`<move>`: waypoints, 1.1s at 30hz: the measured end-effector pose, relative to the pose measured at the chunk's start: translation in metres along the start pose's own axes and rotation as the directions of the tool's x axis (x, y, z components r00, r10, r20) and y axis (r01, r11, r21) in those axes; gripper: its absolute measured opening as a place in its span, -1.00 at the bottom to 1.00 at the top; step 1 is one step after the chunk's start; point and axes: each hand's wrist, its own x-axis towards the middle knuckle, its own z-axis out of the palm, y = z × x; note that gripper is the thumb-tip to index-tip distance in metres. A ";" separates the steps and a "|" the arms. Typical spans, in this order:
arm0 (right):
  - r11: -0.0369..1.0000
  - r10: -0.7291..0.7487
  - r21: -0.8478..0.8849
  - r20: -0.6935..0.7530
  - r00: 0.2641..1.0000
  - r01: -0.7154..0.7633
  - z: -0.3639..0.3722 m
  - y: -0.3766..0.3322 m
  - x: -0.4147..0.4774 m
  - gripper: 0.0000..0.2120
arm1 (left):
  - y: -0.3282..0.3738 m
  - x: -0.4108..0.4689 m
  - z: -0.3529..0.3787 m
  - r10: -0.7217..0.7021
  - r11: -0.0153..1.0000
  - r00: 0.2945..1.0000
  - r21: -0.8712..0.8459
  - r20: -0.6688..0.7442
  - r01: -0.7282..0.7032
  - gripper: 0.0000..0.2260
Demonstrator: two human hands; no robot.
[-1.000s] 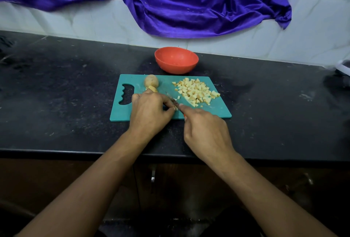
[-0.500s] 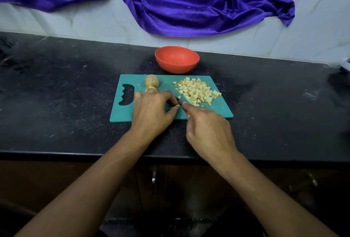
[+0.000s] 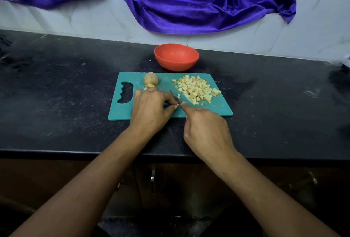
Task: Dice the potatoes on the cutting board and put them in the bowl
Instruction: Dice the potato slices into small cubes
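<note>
View: head
Done: dice [image 3: 197, 90] heaped on the board's [image 3: 217, 111] right part.
Pending: whole potato [image 3: 150, 78] at the board's far edge; bowl [image 3: 176, 62] beyond the board shows no dice.
Left hand [image 3: 149, 110]: grip curled over a piece [image 3: 151, 85] at mid-board, mostly hidden.
Right hand [image 3: 206, 130]: grip closed round the knife [image 3: 175, 97], blade just right of the left fingers.

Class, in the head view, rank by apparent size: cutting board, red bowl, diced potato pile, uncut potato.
1. cutting board
2. red bowl and diced potato pile: look alike, bowl farther, unranked
3. uncut potato
</note>
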 end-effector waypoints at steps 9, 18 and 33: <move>0.999 -0.045 -0.021 0.015 0.999 0.045 0.006 -0.002 0.014 -0.50 | 0.000 0.000 0.001 -0.013 1.000 1.000 0.007 0.009 0.013 -0.93; 0.997 -0.015 0.076 0.036 0.999 0.013 0.002 0.016 0.007 -0.58 | 0.002 -0.001 0.000 -0.026 0.999 1.000 0.037 0.010 0.026 -0.86; 0.984 -0.177 0.026 0.006 0.984 0.177 0.003 0.037 0.006 -0.58 | 0.001 -0.001 -0.006 -0.249 0.963 0.959 -0.144 -0.136 0.229 -0.81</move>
